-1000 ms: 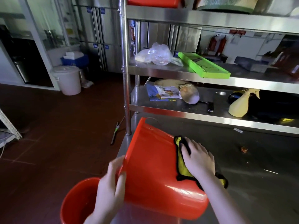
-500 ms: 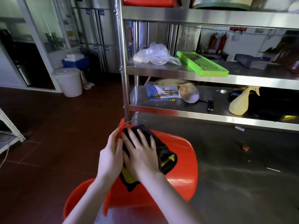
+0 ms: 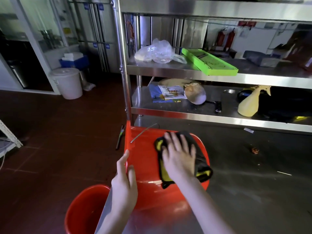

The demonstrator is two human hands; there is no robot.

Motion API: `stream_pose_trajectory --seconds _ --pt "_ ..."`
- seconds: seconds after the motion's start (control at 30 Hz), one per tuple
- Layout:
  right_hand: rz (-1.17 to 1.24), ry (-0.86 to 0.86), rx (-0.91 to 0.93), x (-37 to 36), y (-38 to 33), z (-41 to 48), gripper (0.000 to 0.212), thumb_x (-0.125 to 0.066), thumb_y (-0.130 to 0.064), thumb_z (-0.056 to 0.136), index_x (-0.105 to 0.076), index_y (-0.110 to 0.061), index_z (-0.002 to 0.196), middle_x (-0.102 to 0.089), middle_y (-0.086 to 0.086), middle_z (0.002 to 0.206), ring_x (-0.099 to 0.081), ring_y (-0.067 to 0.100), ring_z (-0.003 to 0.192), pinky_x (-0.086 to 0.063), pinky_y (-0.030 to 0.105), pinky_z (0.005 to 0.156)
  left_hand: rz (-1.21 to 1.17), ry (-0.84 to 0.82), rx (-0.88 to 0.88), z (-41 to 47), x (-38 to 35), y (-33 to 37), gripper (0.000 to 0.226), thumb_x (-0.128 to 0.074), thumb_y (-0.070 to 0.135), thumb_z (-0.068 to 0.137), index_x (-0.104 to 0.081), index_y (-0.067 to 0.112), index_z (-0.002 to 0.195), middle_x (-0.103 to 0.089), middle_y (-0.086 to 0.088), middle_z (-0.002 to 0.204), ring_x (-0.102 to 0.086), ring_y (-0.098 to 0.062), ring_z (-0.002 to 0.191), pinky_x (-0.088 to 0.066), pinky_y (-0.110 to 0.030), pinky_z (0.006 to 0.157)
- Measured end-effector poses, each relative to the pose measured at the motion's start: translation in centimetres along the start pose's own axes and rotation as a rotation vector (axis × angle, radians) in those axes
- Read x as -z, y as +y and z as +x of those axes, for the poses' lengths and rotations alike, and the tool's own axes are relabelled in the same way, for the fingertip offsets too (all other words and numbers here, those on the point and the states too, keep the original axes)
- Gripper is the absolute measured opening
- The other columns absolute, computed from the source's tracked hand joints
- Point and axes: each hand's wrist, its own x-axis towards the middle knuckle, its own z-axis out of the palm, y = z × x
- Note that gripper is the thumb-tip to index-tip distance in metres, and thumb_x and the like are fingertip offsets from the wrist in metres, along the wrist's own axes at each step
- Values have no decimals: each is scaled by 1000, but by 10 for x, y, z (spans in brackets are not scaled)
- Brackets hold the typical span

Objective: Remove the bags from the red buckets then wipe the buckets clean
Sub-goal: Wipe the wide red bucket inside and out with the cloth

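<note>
The right hand (image 3: 179, 162) has its fingers (image 3: 175, 144) spread straight, pressing one black-and-yellow cloth (image 3: 202, 168) flat against one red plastic bucket (image 3: 143, 149), which lies on its side on the steel table (image 3: 253, 191). The left hand (image 3: 125, 181) rests straight fingers on that bucket's rim end, gripping nothing. A second red bucket (image 3: 82, 211) stands upright on the floor, just beside the table's edge.

door tags (image 3: 95, 45): blue squares on the cabinet doors (image 3: 101, 27), white marks too blurred to read
leaflet (image 3: 170, 92): on the lower shelf (image 3: 168, 110), colourful print, no word legible
wall notice (image 3: 244, 33): too small to read
</note>
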Motion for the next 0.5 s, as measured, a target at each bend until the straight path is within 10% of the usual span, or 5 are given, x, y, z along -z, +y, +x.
stream_pose_trajectory --seconds 0.23,0.37,0.5 --pt "32 59 293 1 -66 -21 55 -29 -46 97 -28 -33 151 -34 -8 155 -29 24 145 -26 56 113 -10 -32 37 9 23 19 27 -42 41 90 -36 53 114 -70 9 81 -64 -3 67 -45 -10 56" --pt "53 86 316 -4 -62 -42 54 -35 -48 96 -31 -34 149 -35 -9 154 -27 23 145 -28 56 112 163 -42 127 69 6 54 74 -56 61 84 -21 38 145 -47 -2 136 -55 -20 117 -40 -24 85" --pt "103 93 287 -8 -32 -50 61 -36 -60 92 -32 -36 148 -34 -7 155 -26 19 146 -28 50 115 540 -153 234 89 -15 77 84 -50 66 85 -12 31 152 -38 -16 139 -56 -41 110 -45 -40 83"
